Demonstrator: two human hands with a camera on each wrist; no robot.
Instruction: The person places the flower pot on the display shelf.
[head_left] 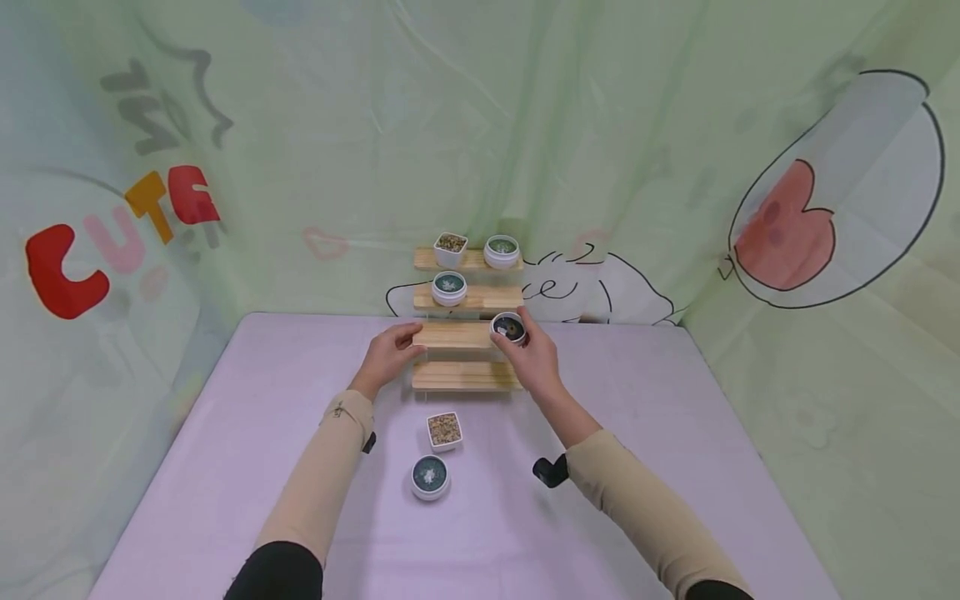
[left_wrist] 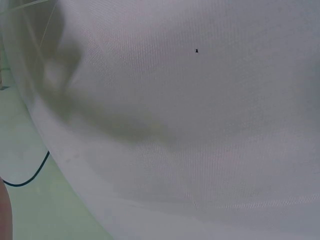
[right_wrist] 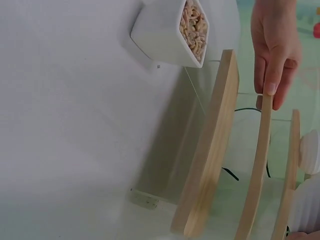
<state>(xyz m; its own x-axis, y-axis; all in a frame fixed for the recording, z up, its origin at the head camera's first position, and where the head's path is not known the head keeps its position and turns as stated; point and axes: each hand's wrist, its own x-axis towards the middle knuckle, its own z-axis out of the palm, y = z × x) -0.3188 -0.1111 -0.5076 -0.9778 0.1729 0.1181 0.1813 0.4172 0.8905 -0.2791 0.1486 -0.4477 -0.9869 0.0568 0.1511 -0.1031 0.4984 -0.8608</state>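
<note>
Place: curtained-off, room type unclear | cartoon-printed green curtains [head_left: 450, 117], three sides | lilac-covered table [head_left: 652, 400]

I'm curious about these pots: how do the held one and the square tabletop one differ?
The held pot is round; the square pot has corners. The held pot's top is dark; the square pot's tan and grainy. The right hand grips the held pot; the square pot stands untouched. Both have white rims.

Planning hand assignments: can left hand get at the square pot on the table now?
Probably yes: nothing visible stands between the left hand and the square pot, which sits on the table in front of the shelf. The hand grips the shelf, so it would likely need to let go first.
</note>
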